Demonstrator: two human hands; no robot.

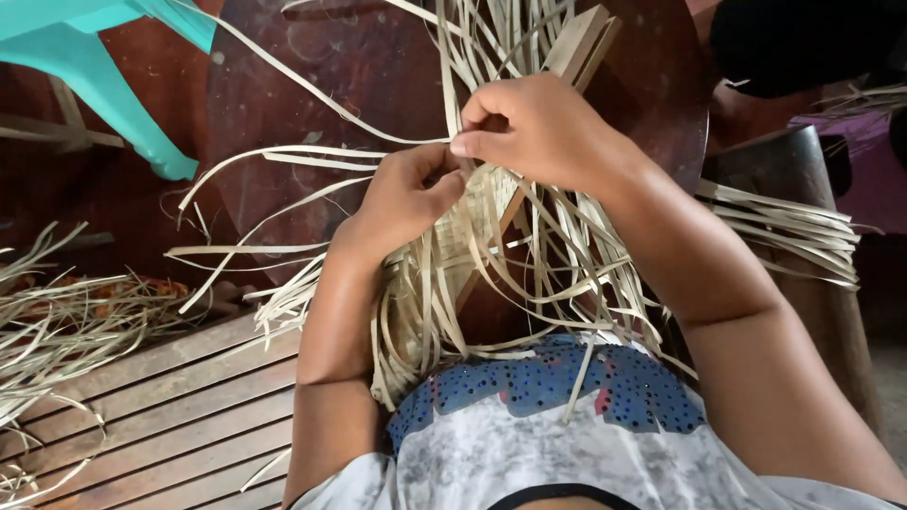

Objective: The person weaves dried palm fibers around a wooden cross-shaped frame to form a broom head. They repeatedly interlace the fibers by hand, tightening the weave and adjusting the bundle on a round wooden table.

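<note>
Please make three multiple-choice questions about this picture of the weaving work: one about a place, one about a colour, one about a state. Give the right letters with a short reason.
1. Where is the plastic chair?
A. upper left
B. lower right
C. on the person's lap

2. What colour is that chair?
A. red
B. turquoise
C. black

3. What is the right hand doing?
A. lying flat on the wooden slats
B. pinching a pale strip between thumb and fingers
C. holding a knife

Answers:
1. A, its leg and seat show in the upper left corner, beside the round dark board.
2. B, the plastic is turquoise.
3. B, its grip is shut on a strip just above the woven mat, while the left hand holds the mat's edge.
</note>
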